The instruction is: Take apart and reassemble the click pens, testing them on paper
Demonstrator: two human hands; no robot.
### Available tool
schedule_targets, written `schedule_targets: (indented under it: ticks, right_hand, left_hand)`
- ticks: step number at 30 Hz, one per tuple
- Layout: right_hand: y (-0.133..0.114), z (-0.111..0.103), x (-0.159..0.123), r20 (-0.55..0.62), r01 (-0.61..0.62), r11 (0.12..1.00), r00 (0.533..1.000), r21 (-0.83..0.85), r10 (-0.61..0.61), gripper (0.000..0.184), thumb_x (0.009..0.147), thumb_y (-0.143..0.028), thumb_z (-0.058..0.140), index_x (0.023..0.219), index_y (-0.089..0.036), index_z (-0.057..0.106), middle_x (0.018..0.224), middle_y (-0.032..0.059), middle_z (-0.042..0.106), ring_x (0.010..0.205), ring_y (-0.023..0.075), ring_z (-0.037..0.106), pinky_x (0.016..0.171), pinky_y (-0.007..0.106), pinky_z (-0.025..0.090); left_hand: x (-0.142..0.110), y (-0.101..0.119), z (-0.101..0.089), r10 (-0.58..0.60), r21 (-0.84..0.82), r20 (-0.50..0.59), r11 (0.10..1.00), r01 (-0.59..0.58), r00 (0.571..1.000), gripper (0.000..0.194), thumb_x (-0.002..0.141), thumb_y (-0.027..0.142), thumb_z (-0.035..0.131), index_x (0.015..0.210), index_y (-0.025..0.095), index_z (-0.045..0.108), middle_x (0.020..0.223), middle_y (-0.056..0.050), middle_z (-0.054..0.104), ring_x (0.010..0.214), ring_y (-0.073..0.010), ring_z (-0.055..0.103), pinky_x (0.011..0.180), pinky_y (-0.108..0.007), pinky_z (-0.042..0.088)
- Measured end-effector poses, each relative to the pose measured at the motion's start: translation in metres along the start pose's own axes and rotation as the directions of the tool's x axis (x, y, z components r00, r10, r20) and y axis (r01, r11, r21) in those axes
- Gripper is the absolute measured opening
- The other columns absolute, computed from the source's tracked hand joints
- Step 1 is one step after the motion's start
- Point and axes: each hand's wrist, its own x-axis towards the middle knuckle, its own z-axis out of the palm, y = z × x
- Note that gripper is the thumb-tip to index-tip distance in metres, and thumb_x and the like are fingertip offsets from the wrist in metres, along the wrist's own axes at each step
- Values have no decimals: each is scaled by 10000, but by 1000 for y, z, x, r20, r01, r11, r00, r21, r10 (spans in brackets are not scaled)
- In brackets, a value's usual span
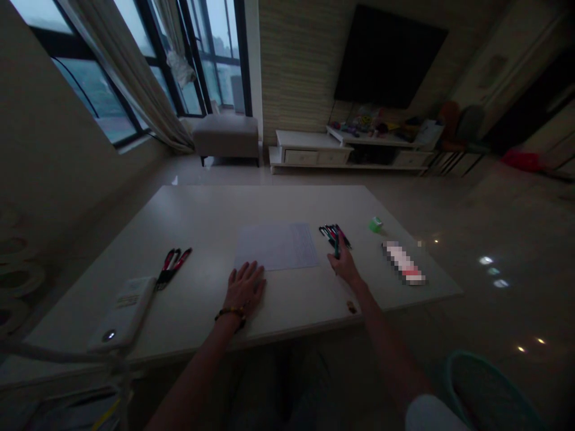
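Note:
On the white table [202, 206] lies a sheet of paper [274, 245], with lines of faint marks along its right side. My left hand [246, 286] rests flat, fingers spread, over the paper's lower left corner. To the right of the sheet, my right hand [345, 263] is closed around a dark green pen [336, 244]. Just beyond that hand, several pens [330, 230] lie side by side. A beaded bracelet is on my left wrist.
A green and white roll [375, 224] and a blurred-out phone-like object [404, 263] lie on the right. At left are red-handled pliers-like tools [173, 266] and a white box [124, 311]. A small brown item [351, 307] sits near the front edge.

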Motion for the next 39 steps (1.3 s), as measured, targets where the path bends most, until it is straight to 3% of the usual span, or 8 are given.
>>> schedule_targets:
  ticks: [8,14,19,23,29,32,35,39]
  right_hand:
    - [14,7,17,53,80,961,996,-264,-68,643,723,-279,518,1334,-149,369,898,77,640,548,143,517,620,304,452]
    - [17,20,53,127,70,714,992,-696,26,579,791,-263,493,1350,-180,368,1073,128,621,908,234,592,837,327,408]
    - [18,26,72,61,47,589,998,-807,4,482,840,-281,447,1304,-153,421,1197,151,545,1003,237,555,848,334,402]
    - [23,26,53,-60,-3,585,995,-811,-78,443,856,-307,424,1261,-132,458,1163,168,535,942,238,565,779,324,413]
    - [39,10,-20,-159,-15,684,976,-730,-149,374,861,-311,377,1176,-162,512,1009,104,563,795,183,567,669,282,406]
    - [48,-5,-51,-161,-7,712,976,-703,-149,355,850,-340,374,1115,-179,546,950,84,560,718,173,555,622,280,392]
    - [52,-14,-67,-133,23,725,978,-688,-158,341,845,-353,380,1073,-174,559,942,88,558,701,174,549,607,283,383]
    - [48,-12,-69,-100,29,695,984,-719,-145,313,858,-318,379,1079,-179,552,989,96,550,698,162,550,579,274,356]
  left_hand:
    - [0,0,-1,5,14,8,1000,-5,1000,444,860,426,345,1271,295,448,1377,-28,405,1291,-235,305,1065,-484,178]
    - [0,2,-3,-3,15,18,1000,3,1000,446,855,427,353,1271,296,449,1375,-27,408,1288,-233,311,1065,-483,181]
    - [0,0,-1,-11,21,20,1000,11,1000,441,851,426,366,1266,306,453,1376,-20,407,1287,-230,314,1066,-479,187]
    - [-1,-1,-2,-4,21,20,1000,4,1000,438,862,423,350,1270,296,445,1380,-20,401,1291,-231,307,1066,-485,182]
    - [-7,4,-7,-11,-10,-65,1000,10,998,411,867,389,374,1237,240,473,1366,-63,414,1274,-210,336,1048,-432,259]
    - [-8,-16,-19,-161,-55,-174,987,153,971,370,885,352,342,1160,192,530,1207,-89,550,1112,-175,496,955,-337,385]
    - [-5,-62,-46,-386,-28,-215,921,389,897,361,891,306,308,1115,162,553,1086,-101,596,980,-174,558,852,-303,446]
    - [-1,-128,-88,-628,189,-20,762,620,778,343,862,213,346,1140,181,543,1117,-117,578,962,-186,569,824,-329,450]
